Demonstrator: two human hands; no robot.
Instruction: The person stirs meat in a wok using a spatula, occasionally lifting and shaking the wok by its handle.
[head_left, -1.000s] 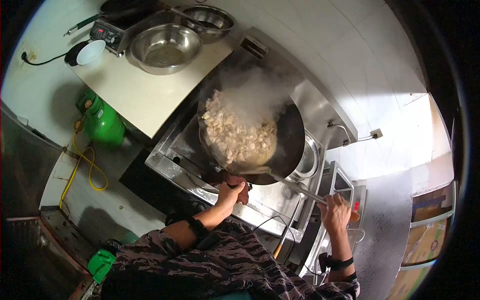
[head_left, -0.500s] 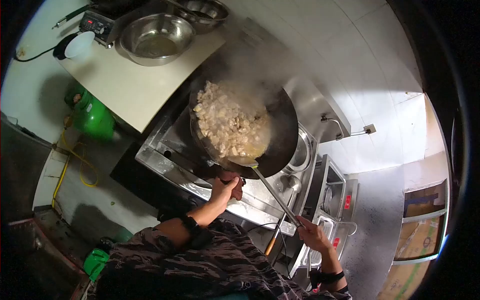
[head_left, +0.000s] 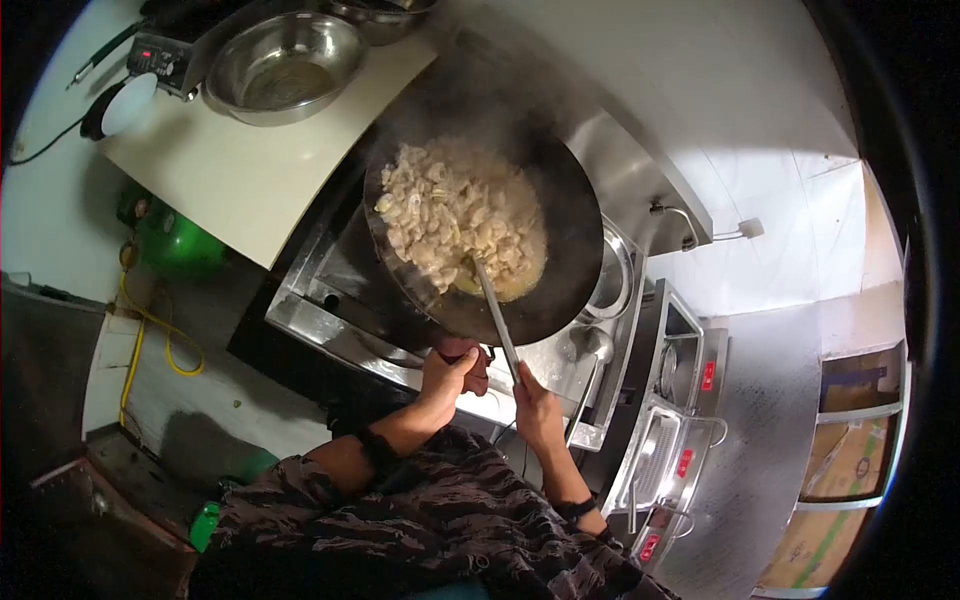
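Note:
A large dark wok (head_left: 572, 250) sits on the stove, steaming, with a heap of pale chopped meat pieces (head_left: 440, 210) and some yellowish liquid in it. My left hand (head_left: 445, 385) is closed on a folded reddish-brown cloth (head_left: 470, 368), pressed against the wok's near rim. My right hand (head_left: 538, 408) grips the long metal handle of a wok spatula (head_left: 497, 312). The spatula's blade is buried in the near side of the meat and hidden.
A steel bowl (head_left: 288, 75) stands on the cream counter (head_left: 230, 165) at upper left, near a white bowl (head_left: 130, 104). Right of the wok, a ladle (head_left: 598, 345) lies on the steel stove top (head_left: 300, 312). A green gas cylinder (head_left: 178, 240) stands below the counter.
My right hand has moved left and up, pushing the spatula from the wok's near rim into the meat. My left hand keeps its hold on the cloth. The view has shifted slightly.

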